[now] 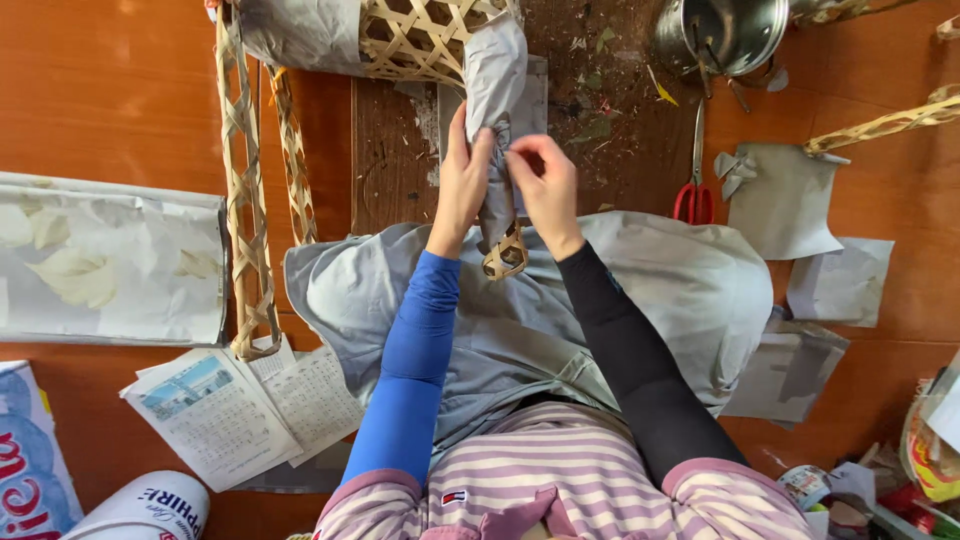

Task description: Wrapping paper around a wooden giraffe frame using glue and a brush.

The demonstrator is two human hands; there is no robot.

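Observation:
A woven bamboo strip [506,255] lies toward me, partly wrapped in grey paper [496,75]. It reaches up to a woven bamboo basket [420,35] lying on its side at the top. My left hand [462,180], on a blue-sleeved arm, presses the grey paper against the strip from the left. Fingers of my right hand [545,185], on a black-sleeved arm, pinch the same paper from the right. Both hands are over a dark wooden board [390,160], above my lap in a grey apron [680,280].
Red-handled scissors [695,180] lie right of the board, below a metal pot [725,35]. Grey paper pieces [785,200] lie at the right. Two long woven bamboo strips [245,200] run down the left, beside a leaf-printed paper sheet [110,260] and calendar pages [225,410].

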